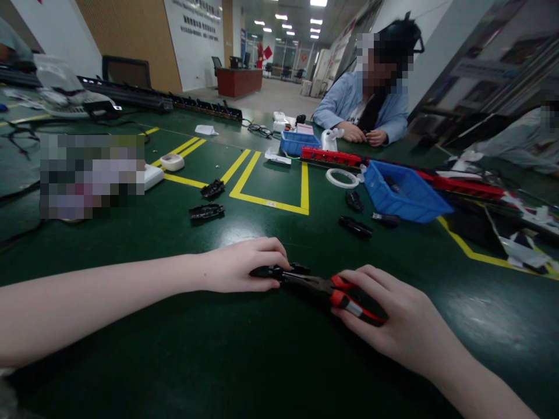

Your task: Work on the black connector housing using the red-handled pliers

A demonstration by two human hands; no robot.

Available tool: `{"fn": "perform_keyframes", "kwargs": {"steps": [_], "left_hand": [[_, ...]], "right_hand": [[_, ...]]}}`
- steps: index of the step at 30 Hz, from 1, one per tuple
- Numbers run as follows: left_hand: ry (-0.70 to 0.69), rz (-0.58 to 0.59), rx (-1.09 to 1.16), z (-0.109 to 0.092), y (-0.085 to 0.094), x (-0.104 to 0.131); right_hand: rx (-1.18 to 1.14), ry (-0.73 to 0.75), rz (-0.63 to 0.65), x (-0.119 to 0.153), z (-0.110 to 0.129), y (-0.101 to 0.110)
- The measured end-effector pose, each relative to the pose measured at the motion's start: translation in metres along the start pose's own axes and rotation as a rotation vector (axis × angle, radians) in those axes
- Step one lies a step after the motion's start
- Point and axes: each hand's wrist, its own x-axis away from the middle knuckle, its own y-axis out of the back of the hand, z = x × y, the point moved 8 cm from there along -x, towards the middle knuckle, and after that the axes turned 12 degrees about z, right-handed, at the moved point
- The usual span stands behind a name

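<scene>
Right hand (399, 311) clasps pliers (321, 284); left hand (242, 263) pinches black part (263, 272); larger bin (404, 203): dark item (392, 184).

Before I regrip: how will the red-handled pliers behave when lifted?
The pliers are probably stiff and fairly heavy for their size, as the jaws look like metal. Their handles stand apart, so they may swing if only one is held. The slender nose reaches the black part in the left hand, so lifting might nudge it.

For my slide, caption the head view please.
Left hand holds a black part; right hand works red-handled pliers at it, over a green table.
</scene>
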Motion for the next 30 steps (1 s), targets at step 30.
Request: {"fn": "perform_keyframes", "kwargs": {"steps": [30], "left_hand": [[-0.062, -0.002, -0.038, 0.0038, 0.0016, -0.0003]], "right_hand": [[0.075, 0.065, -0.08, 0.0035, -0.0021, -0.0006]]}}
